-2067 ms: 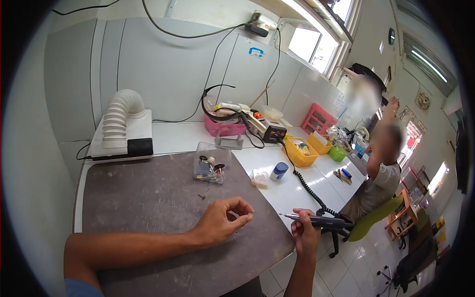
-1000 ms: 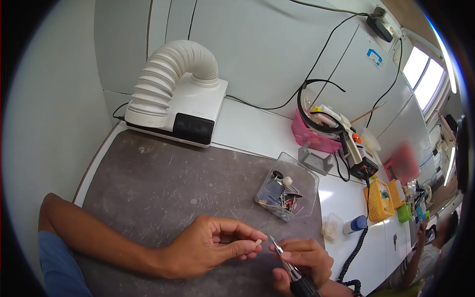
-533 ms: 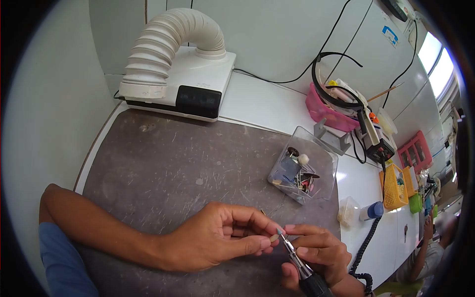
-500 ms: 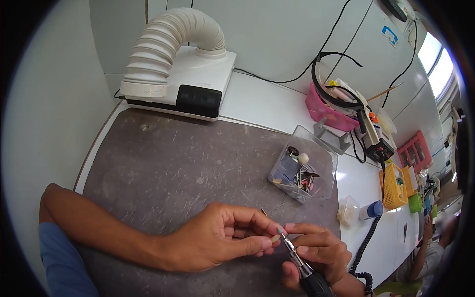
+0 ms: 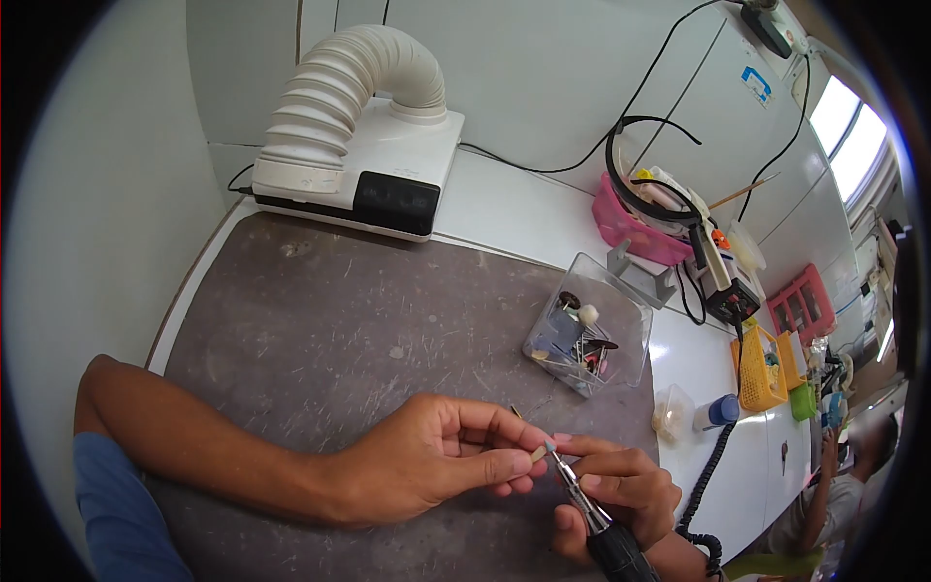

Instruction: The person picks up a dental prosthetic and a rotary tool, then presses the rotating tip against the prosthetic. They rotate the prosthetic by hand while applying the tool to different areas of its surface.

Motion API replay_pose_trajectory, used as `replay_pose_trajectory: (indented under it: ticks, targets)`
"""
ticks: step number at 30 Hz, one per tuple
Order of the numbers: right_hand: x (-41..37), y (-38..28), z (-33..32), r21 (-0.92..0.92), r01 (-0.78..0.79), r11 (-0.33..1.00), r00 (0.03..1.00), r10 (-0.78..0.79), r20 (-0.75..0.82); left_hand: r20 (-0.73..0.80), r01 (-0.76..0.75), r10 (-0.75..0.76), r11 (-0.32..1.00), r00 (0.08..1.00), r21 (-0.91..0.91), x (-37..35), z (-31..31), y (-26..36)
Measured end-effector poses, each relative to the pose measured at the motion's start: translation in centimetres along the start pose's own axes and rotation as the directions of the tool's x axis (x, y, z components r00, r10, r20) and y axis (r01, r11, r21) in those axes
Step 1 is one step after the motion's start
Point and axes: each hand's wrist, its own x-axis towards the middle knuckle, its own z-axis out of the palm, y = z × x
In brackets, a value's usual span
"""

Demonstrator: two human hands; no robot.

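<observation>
My left hand (image 5: 427, 461) is closed in a pinch, with a small pale yellowish piece (image 5: 538, 453) between thumb and fingertips. What exactly the piece is, I cannot make out. My right hand (image 5: 626, 490) grips a rotary handpiece (image 5: 585, 504) with a metal nose and black body. Its small blue-green tip (image 5: 550, 446) is right beside the piece; whether they touch is too fine to tell. Fingers of both hands meet near the tip. A thin gold-coloured rod end (image 5: 515, 411) shows just behind my left fingers.
A clear box (image 5: 592, 330) of burs and polishing wheels stands beyond my hands on the scratched grey mat (image 5: 369, 310). A white extractor with a ribbed hose (image 5: 320, 97) is at the back. Right: pink basket (image 5: 630, 228), blue-capped jar (image 5: 718, 412), coiled cord (image 5: 705, 485), another person (image 5: 819, 509).
The view has shifted slightly. The pale piece is tilted a little differently in my left fingers, and the handpiece tip stays close beside it. Both hands keep their grips.
</observation>
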Motion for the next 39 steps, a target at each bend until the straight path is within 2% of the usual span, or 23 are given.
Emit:
replay_pose_trajectory:
  ticks: [12, 15, 20, 26, 33, 35, 39]
  targets:
    - [0.14, 0.09, 0.16, -0.008, 0.005, 1.0, 0.999, -0.005, -0.032, 0.03, 0.005, -0.006, 1.0, 1.0, 0.019, 0.1, -0.09, 0.04]
    - [0.3, 0.03, 0.02, -0.022, 0.043, 0.999, 0.999, -0.043, 0.013, 0.025, 0.009, -0.01, 0.999, 1.0, 0.032, 0.09, -0.11, 0.0]
    - [-0.02, 0.16, 0.22, -0.026, 0.001, 1.0, 0.998, -0.002, -0.062, 0.013, 0.005, -0.005, 0.999, 1.0, 0.036, -0.01, 0.06, 0.19]
    - [0.31, -0.15, 0.17, -0.067, 0.046, 0.997, 0.999, -0.046, -0.003, 0.012, 0.017, -0.017, 0.999, 1.0, 0.038, 0.01, -0.02, 0.09]
    - [0.1, 0.07, 0.19, -0.049, 0.001, 0.999, 0.999, -0.004, -0.05, -0.006, 0.018, -0.018, 1.0, 1.0, 0.01, -0.02, 0.18, 0.16]
    - [0.46, -0.13, 0.16, -0.073, 0.056, 0.996, 0.998, -0.056, -0.002, 0.001, 0.017, -0.017, 1.0, 1.0, 0.012, 0.01, 0.03, 0.06]
    - [0.34, -0.15, 0.29, -0.09, 0.076, 0.993, 0.997, -0.077, -0.01, 0.001, 0.02, -0.02, 1.0, 1.0, 0.016, -0.02, 0.08, 0.11]
